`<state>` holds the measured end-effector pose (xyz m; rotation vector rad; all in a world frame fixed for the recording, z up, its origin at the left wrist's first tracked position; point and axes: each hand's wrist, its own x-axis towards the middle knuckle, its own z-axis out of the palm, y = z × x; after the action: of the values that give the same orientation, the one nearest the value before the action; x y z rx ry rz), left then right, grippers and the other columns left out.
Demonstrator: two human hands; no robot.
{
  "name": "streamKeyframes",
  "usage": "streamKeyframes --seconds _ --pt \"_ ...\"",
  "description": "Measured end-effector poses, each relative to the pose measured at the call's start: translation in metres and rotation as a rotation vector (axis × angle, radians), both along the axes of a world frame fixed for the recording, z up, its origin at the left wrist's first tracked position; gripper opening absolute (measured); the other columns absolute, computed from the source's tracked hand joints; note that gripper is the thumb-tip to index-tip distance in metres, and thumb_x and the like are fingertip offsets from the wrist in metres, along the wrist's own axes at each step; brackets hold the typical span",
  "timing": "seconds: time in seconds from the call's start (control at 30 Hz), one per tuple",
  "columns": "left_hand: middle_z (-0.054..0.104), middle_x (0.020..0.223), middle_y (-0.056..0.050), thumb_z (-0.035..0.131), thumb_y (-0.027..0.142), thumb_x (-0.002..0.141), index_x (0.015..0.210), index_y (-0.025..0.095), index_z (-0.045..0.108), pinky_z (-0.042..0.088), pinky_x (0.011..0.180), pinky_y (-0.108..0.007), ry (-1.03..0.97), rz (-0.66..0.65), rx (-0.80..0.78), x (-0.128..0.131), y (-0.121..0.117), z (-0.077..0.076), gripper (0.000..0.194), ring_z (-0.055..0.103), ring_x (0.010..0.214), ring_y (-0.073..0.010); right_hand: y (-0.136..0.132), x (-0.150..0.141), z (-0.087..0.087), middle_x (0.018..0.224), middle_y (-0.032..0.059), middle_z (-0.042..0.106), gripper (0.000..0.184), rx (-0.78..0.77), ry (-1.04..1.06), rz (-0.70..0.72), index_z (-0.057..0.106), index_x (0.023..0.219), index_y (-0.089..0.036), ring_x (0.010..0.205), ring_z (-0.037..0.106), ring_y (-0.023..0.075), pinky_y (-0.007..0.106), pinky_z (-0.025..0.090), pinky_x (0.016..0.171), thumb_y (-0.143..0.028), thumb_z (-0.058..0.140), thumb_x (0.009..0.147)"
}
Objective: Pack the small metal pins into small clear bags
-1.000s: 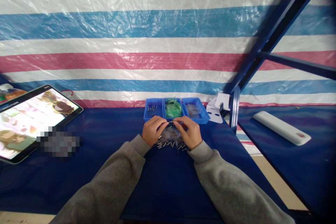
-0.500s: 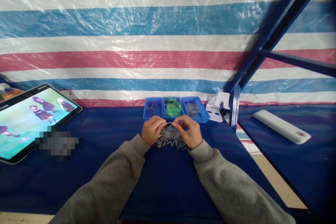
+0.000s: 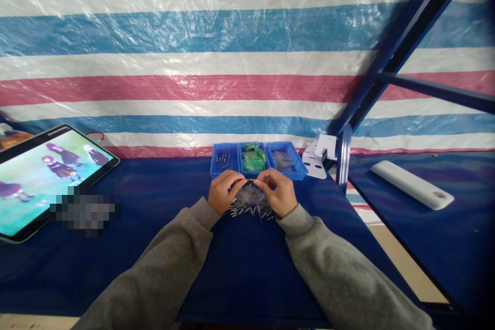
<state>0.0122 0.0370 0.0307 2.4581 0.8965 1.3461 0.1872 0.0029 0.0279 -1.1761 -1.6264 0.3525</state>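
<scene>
My left hand (image 3: 224, 192) and my right hand (image 3: 279, 193) meet over a heap of small metal pins (image 3: 250, 208) on the dark blue table. The fingers of both hands are pinched together on one thin pin (image 3: 249, 181) held between them. Grey sleeves cover both forearms. Just beyond the hands stand three small blue trays: the left tray (image 3: 215, 163) holds a few pins, the middle tray (image 3: 242, 162) holds green pieces, the right tray (image 3: 298, 167) holds clear pieces.
A tablet (image 3: 42, 175) playing a cartoon lies at the left. A white bracket (image 3: 317, 157) leans by a blue frame post (image 3: 343, 162). A long white device (image 3: 412, 184) rests on the right-hand table. A striped tarpaulin (image 3: 193, 62) closes the back.
Both hands stay pinched on the pin over the heap. The view has shifted slightly, and the tablet's picture has changed.
</scene>
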Motion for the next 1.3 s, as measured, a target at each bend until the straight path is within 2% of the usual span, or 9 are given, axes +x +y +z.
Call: streamKeyframes --seconds 0.13,0.27,0.4,0.57,0.73,0.83,1.03,1.13,1.3 --pt "0.063 0.074 -0.004 0.051 0.029 0.084 0.079 0.015 0.061 0.046 0.062 -0.023 -0.095 -0.012 -0.08 0.004 -0.005 0.007 0.018 0.057 0.067 -0.0114 -0.001 -0.001 -0.001 0.063 -0.0008 0.054 0.018 -0.008 0.0 0.016 0.058 0.074 -0.018 0.049 0.046 0.0097 0.023 0.037 0.049 -0.035 0.054 0.08" --pt "0.064 0.092 -0.008 0.048 0.028 0.086 0.086 0.014 0.056 0.049 0.068 -0.025 -0.242 -0.09 -0.274 0.009 -0.009 0.008 0.016 0.061 0.082 -0.0143 -0.002 -0.003 -0.001 0.067 0.0007 0.057 0.021 0.002 -0.006 0.03 0.06 0.074 -0.019 0.051 0.047 0.0102 0.024 0.039 0.05 -0.037 0.052 0.081" --pt "0.065 0.094 -0.011 0.044 0.028 0.088 0.089 0.015 0.046 0.051 0.071 -0.029 -0.39 -0.153 -0.421 0.011 -0.009 0.003 0.013 0.062 0.084 -0.0157 0.0 -0.002 -0.003 0.07 0.0018 0.061 0.025 0.021 -0.006 -0.069 0.062 0.079 -0.019 0.054 0.05 0.0116 0.025 0.041 0.053 -0.039 0.047 0.084" --pt "0.063 0.08 -0.005 0.041 0.026 0.089 0.099 0.014 0.049 0.048 0.072 -0.028 -0.28 -0.07 -0.334 0.006 -0.006 0.003 0.017 0.06 0.072 -0.0122 0.003 0.001 -0.005 0.07 0.0024 0.062 0.028 0.042 -0.009 -0.164 0.063 0.08 -0.018 0.055 0.051 0.0125 0.025 0.041 0.054 -0.04 0.045 0.085" --pt "0.062 0.095 -0.006 0.039 0.025 0.09 0.106 0.019 0.058 0.043 0.081 -0.028 -0.076 -0.014 -0.191 0.005 -0.005 0.005 0.026 0.057 0.085 -0.0145 0.002 0.001 -0.004 0.071 0.0024 0.062 0.026 0.034 -0.018 -0.162 0.063 0.08 -0.018 0.056 0.051 0.0124 0.025 0.041 0.055 -0.038 0.046 0.085" --pt "0.063 0.085 -0.004 0.043 0.028 0.088 0.111 0.018 0.055 0.045 0.073 -0.025 -0.096 0.007 -0.215 0.006 -0.004 0.002 0.028 0.058 0.075 -0.0129 0.001 0.001 -0.002 0.072 0.0029 0.062 0.026 0.032 -0.02 -0.121 0.063 0.081 -0.018 0.056 0.051 0.0125 0.025 0.04 0.054 -0.037 0.045 0.085" --pt "0.056 0.057 0.004 0.051 0.03 0.084 0.108 0.016 0.052 0.043 0.059 -0.02 -0.173 0.018 -0.269 0.008 -0.003 -0.004 0.028 0.053 0.053 -0.0089 -0.003 -0.004 0.002 0.072 0.0019 0.059 0.022 0.026 -0.072 0.093 0.063 0.089 -0.02 0.055 0.05 0.0111 0.024 0.04 0.053 -0.035 0.049 0.084" --pt "0.057 0.055 0.004 0.054 0.03 0.082 0.106 0.015 0.053 0.044 0.058 -0.02 -0.197 0.01 -0.27 0.008 -0.004 -0.004 0.028 0.054 0.052 -0.0089 -0.003 -0.005 0.0 0.069 0.0015 0.059 0.02 0.032 -0.107 0.135 0.063 0.083 -0.02 0.056 0.05 0.0115 0.023 0.039 0.053 -0.034 0.049 0.084" --pt "0.064 0.068 0.0 0.059 0.03 0.078 0.092 0.016 0.061 0.047 0.062 -0.02 -0.21 0.026 -0.285 0.007 -0.003 -0.005 0.02 0.06 0.059 -0.0101 0.001 -0.003 -0.003 0.073 0.0024 0.059 0.021 0.029 -0.066 0.072 0.06 0.08 -0.018 0.057 0.05 0.0117 0.024 0.039 0.055 -0.033 0.045 0.086"
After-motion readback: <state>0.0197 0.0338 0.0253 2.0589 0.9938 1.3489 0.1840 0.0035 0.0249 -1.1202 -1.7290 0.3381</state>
